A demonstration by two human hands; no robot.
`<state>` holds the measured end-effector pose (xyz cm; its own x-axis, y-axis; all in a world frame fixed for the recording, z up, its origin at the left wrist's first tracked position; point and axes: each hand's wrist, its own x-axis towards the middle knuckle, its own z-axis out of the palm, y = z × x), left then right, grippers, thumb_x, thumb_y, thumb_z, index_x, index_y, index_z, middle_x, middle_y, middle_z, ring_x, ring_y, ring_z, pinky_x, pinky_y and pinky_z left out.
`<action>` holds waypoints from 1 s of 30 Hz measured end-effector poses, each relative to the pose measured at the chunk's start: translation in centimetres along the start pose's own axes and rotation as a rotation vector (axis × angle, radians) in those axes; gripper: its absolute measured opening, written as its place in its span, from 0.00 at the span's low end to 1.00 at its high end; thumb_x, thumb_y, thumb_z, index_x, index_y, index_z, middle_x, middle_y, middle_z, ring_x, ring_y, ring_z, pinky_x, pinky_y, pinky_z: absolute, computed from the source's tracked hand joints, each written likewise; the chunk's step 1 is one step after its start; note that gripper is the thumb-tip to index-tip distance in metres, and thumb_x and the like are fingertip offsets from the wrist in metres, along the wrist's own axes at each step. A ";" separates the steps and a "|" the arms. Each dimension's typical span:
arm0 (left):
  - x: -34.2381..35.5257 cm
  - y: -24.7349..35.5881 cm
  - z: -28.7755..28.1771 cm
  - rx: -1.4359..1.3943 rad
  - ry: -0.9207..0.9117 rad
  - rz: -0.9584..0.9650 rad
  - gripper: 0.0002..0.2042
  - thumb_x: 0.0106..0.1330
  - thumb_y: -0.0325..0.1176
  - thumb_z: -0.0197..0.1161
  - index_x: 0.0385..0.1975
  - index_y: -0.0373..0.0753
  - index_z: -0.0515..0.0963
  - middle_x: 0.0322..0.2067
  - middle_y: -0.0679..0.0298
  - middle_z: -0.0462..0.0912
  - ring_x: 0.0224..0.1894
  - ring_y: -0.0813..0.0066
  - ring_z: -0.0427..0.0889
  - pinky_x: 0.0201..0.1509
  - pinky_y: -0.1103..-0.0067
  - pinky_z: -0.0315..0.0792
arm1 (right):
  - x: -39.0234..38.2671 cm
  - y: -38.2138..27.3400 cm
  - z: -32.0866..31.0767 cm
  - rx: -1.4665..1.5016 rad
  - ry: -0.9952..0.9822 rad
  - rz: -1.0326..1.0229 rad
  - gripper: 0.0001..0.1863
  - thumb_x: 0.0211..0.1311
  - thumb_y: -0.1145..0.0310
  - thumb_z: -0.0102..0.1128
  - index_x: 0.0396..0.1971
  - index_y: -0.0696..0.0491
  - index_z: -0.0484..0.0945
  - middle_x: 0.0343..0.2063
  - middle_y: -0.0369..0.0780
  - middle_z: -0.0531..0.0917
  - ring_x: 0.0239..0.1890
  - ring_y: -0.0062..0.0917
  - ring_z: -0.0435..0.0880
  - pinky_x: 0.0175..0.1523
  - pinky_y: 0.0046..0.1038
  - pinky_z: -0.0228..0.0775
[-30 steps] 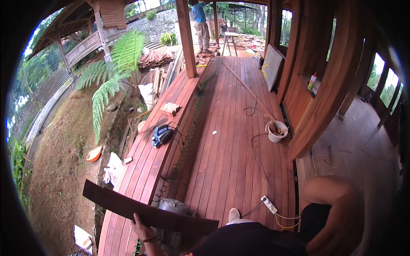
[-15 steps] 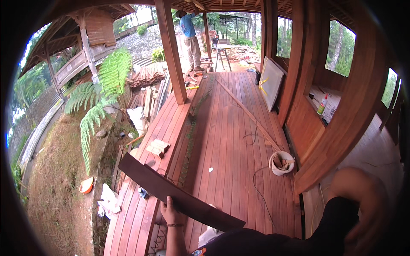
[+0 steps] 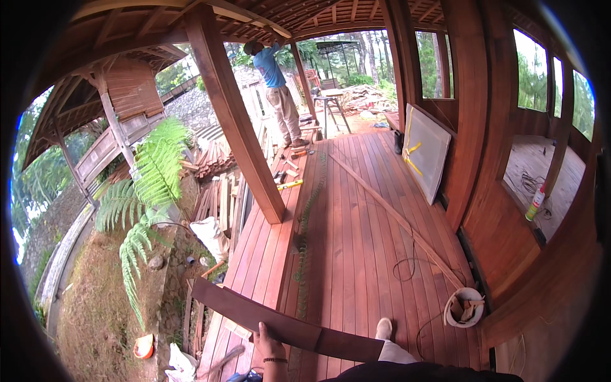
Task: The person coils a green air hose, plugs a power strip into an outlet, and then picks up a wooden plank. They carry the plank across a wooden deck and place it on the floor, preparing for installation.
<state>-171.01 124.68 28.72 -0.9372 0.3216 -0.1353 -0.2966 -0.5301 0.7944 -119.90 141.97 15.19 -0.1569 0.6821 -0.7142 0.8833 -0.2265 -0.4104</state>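
Note:
My left hand (image 3: 268, 346) grips a long dark brown wooden board (image 3: 296, 328) from its near side, with the thumb up over the edge. The board slants across the lower middle, its left end a little higher than its right end. Its right end reaches my light trouser leg (image 3: 397, 354). My right hand is out of sight. Below and beside my left hand, a blue tool (image 3: 245, 377) shows only in part at the lower edge.
My shoe (image 3: 384, 328) rests on the reddish plank deck (image 3: 356, 254). A bucket of wood scraps (image 3: 464, 307) stands right, beside a cable and a long batten (image 3: 394, 216). A thick post (image 3: 235, 121) rises left. Farther off, a person in blue (image 3: 272, 73) reaches toward the roof.
The view has moved forward along the deck. My left hand still holds the board, which now lies lower in view. My right arm has left the picture and my shoe has appeared.

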 end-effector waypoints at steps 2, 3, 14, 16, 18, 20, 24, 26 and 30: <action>6.1 -4.6 6.2 0.055 0.094 -0.043 0.14 0.76 0.35 0.61 0.54 0.35 0.73 0.46 0.59 0.82 0.45 0.68 0.84 0.50 0.71 0.81 | 7.1 -2.8 -3.6 0.035 -0.012 0.074 0.10 0.70 0.65 0.58 0.38 0.57 0.80 0.32 0.41 0.85 0.32 0.29 0.83 0.39 0.30 0.73; 8.6 -6.7 9.2 0.044 0.071 -0.038 0.14 0.75 0.35 0.61 0.54 0.35 0.74 0.46 0.60 0.82 0.45 0.68 0.84 0.50 0.71 0.81 | 10.6 -4.3 -5.7 0.052 -0.014 0.104 0.10 0.70 0.65 0.58 0.38 0.57 0.80 0.31 0.40 0.85 0.32 0.29 0.83 0.38 0.30 0.73; 40.0 -21.9 44.5 0.090 -0.096 0.166 0.13 0.76 0.34 0.60 0.53 0.32 0.75 0.48 0.61 0.81 0.49 0.72 0.81 0.55 0.73 0.76 | 51.7 -41.5 -41.3 0.586 0.308 -0.232 0.11 0.72 0.66 0.55 0.34 0.58 0.79 0.23 0.35 0.82 0.24 0.20 0.80 0.31 0.24 0.72; 46.6 -24.6 48.6 0.093 -0.152 0.235 0.13 0.76 0.33 0.60 0.53 0.32 0.75 0.46 0.62 0.82 0.48 0.73 0.81 0.55 0.75 0.75 | 59.8 -50.6 -45.7 0.437 0.348 -0.397 0.09 0.71 0.67 0.57 0.34 0.57 0.80 0.23 0.35 0.81 0.24 0.19 0.80 0.29 0.23 0.71; 53.5 -27.4 53.1 0.090 -0.108 0.226 0.12 0.76 0.32 0.61 0.52 0.32 0.75 0.45 0.63 0.82 0.46 0.75 0.81 0.53 0.76 0.75 | 68.0 -57.4 -47.1 0.535 0.332 -0.429 0.08 0.70 0.68 0.58 0.35 0.57 0.80 0.24 0.35 0.81 0.24 0.19 0.80 0.28 0.23 0.70; 61.1 -29.6 58.0 0.099 -0.118 0.250 0.11 0.75 0.31 0.61 0.51 0.32 0.76 0.44 0.64 0.82 0.45 0.76 0.81 0.52 0.78 0.75 | 76.6 -61.7 -47.1 0.547 0.271 -0.447 0.08 0.71 0.68 0.56 0.38 0.57 0.80 0.25 0.36 0.82 0.26 0.20 0.81 0.31 0.24 0.74; 74.9 -33.2 68.0 0.165 -0.087 0.273 0.10 0.74 0.29 0.62 0.50 0.32 0.77 0.43 0.64 0.83 0.44 0.78 0.80 0.51 0.80 0.74 | 89.4 -62.0 -42.2 0.117 0.206 -0.161 0.07 0.67 0.68 0.59 0.36 0.56 0.81 0.25 0.38 0.83 0.25 0.22 0.83 0.27 0.28 0.74; 81.7 -34.7 72.7 0.171 -0.033 0.272 0.10 0.74 0.29 0.63 0.50 0.33 0.77 0.42 0.66 0.83 0.42 0.80 0.80 0.48 0.81 0.74 | 91.7 -60.2 -40.5 -0.068 0.063 -0.079 0.12 0.65 0.61 0.65 0.34 0.56 0.83 0.27 0.39 0.86 0.27 0.26 0.85 0.30 0.33 0.76; 95.3 -39.9 81.2 0.064 -0.096 0.261 0.10 0.74 0.30 0.63 0.50 0.32 0.78 0.42 0.66 0.83 0.43 0.81 0.79 0.49 0.80 0.74 | 97.5 -63.3 -44.3 -0.175 -0.197 0.150 0.15 0.65 0.58 0.64 0.36 0.58 0.84 0.29 0.42 0.86 0.30 0.29 0.86 0.34 0.34 0.77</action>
<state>-233.54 240.16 32.21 -0.9578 0.2547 0.1331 -0.0320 -0.5549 0.8313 -171.55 253.68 -3.35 -0.0861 0.4984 -0.8626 0.9632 -0.1795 -0.1998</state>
